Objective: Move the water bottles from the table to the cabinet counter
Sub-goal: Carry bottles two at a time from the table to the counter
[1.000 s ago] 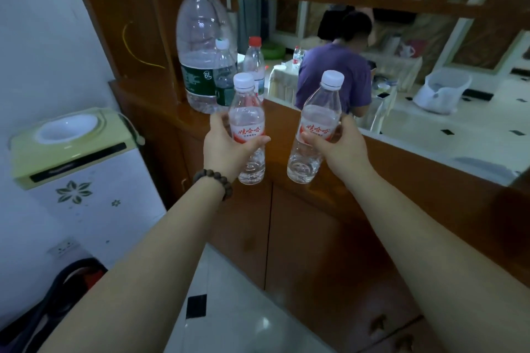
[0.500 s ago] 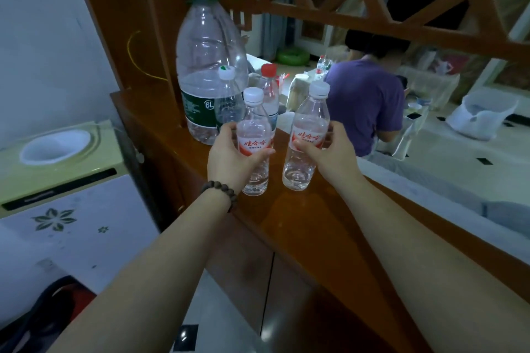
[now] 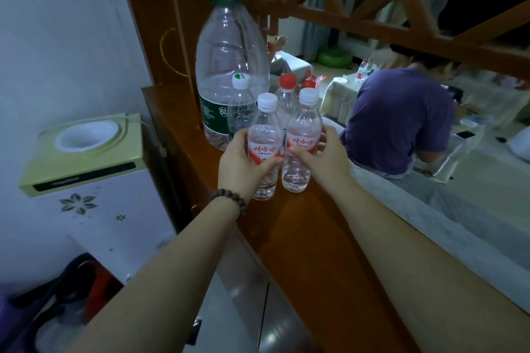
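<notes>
Head cam has me with a small clear plastic water bottle in each hand. Left hand [image 3: 239,169] is wrapped round the white-capped bottle with the red label [image 3: 263,149]; right hand [image 3: 321,157] is closed on its twin, the second red-label bottle [image 3: 301,140]. Both look about down on the polished brown wooden cabinet counter [image 3: 309,238], side by side and nearly touching, just in front of the huge clear jug with the green label [image 3: 229,66], a green-label small bottle [image 3: 241,112] and a red-capped bottle [image 3: 287,94].

Handling-wise they seem light, thin-walled and squashy, maybe a bit slick, so I'd keep holding at the label band, not squeeze hard.

Compared with a second ago, the bottles were up in the air short of the counter; now they've come forward and lower, right by the others.
</notes>
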The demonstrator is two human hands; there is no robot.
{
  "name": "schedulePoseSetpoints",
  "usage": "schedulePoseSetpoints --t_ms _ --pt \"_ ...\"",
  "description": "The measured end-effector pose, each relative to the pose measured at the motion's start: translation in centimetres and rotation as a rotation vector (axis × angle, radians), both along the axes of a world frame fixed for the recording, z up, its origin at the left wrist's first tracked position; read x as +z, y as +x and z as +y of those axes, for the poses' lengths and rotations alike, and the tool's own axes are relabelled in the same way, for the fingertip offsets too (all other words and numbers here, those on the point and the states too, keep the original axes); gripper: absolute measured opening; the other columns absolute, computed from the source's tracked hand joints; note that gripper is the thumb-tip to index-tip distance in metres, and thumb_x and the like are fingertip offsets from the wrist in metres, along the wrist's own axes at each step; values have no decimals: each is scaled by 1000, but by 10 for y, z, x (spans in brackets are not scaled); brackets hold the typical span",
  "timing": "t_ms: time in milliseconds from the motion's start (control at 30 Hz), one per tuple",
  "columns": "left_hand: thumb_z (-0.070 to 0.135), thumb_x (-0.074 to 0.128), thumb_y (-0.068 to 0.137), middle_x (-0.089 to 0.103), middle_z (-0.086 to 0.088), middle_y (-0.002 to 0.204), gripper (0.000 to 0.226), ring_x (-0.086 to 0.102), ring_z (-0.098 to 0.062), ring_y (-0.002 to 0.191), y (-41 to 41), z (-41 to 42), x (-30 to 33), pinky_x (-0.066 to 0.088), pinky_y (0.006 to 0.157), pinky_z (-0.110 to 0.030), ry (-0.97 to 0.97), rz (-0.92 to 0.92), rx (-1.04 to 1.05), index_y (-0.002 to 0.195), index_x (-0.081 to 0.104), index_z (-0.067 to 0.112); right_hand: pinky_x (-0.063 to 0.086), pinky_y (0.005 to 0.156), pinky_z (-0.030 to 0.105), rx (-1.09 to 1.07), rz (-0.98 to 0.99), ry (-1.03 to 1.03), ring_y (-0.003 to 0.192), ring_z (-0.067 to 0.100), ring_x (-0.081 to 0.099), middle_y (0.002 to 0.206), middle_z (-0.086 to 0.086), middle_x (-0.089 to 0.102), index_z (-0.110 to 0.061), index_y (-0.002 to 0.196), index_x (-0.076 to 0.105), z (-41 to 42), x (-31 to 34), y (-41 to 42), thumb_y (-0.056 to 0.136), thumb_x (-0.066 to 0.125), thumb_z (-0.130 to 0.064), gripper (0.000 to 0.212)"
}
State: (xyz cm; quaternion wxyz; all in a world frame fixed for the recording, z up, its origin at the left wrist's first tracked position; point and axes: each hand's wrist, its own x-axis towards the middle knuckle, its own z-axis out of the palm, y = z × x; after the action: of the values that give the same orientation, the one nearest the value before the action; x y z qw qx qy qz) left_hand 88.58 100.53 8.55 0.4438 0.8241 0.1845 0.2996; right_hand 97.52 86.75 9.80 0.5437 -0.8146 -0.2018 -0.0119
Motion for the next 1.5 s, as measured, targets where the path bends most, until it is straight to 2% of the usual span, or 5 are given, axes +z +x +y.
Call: schedulePoseSetpoints --t_ms 233,433,700,1133,1500 --pt "37 82 68 62 5 120 73 58 -7 104 1 -4 -3 47 81 -18 9 16 16 130 48 19 53 93 42 19 15 22 107 12 59 117 -9 59 -26 127 46 -2 -8 4 69 82 -35 69" --pt "51 74 72 56 1 132 81 53 -12 118 -14 -8 -4 45 91 -26 54 84 52 138 41 17 42 89 22 64 9 -17 117 12 54 126 -8 57 -23 132 45 -11 -11 -6 75 77 -36 67" --pt "59 48 89 43 -5 146 72 36 -21 136 -55 -7 -10 32 110 -39 321 187 222 147 33 19 30 113 36 -3 -245 -173 138 18 32 148 2 37 -19 144 32 -32 -18 -57 87 59 -47 70" --pt "58 35 94 25 -6 158 73 15 -23 147 -213 11 -45 14 118 -45 392 508 621 151 21 16 16 117 35 637 -352 -376 147 15 9 158 -1 21 -22 149 27 52 -46 -169 96 42 -49 62" --pt "59 37 90 33 -7 154 74 21 -25 145 -473 0 -83 14 116 -47 179 708 1212 149 29 16 22 116 39 1188 -479 -361 139 30 30 147 15 40 -5 137 44 155 -79 -381 94 48 -44 59"
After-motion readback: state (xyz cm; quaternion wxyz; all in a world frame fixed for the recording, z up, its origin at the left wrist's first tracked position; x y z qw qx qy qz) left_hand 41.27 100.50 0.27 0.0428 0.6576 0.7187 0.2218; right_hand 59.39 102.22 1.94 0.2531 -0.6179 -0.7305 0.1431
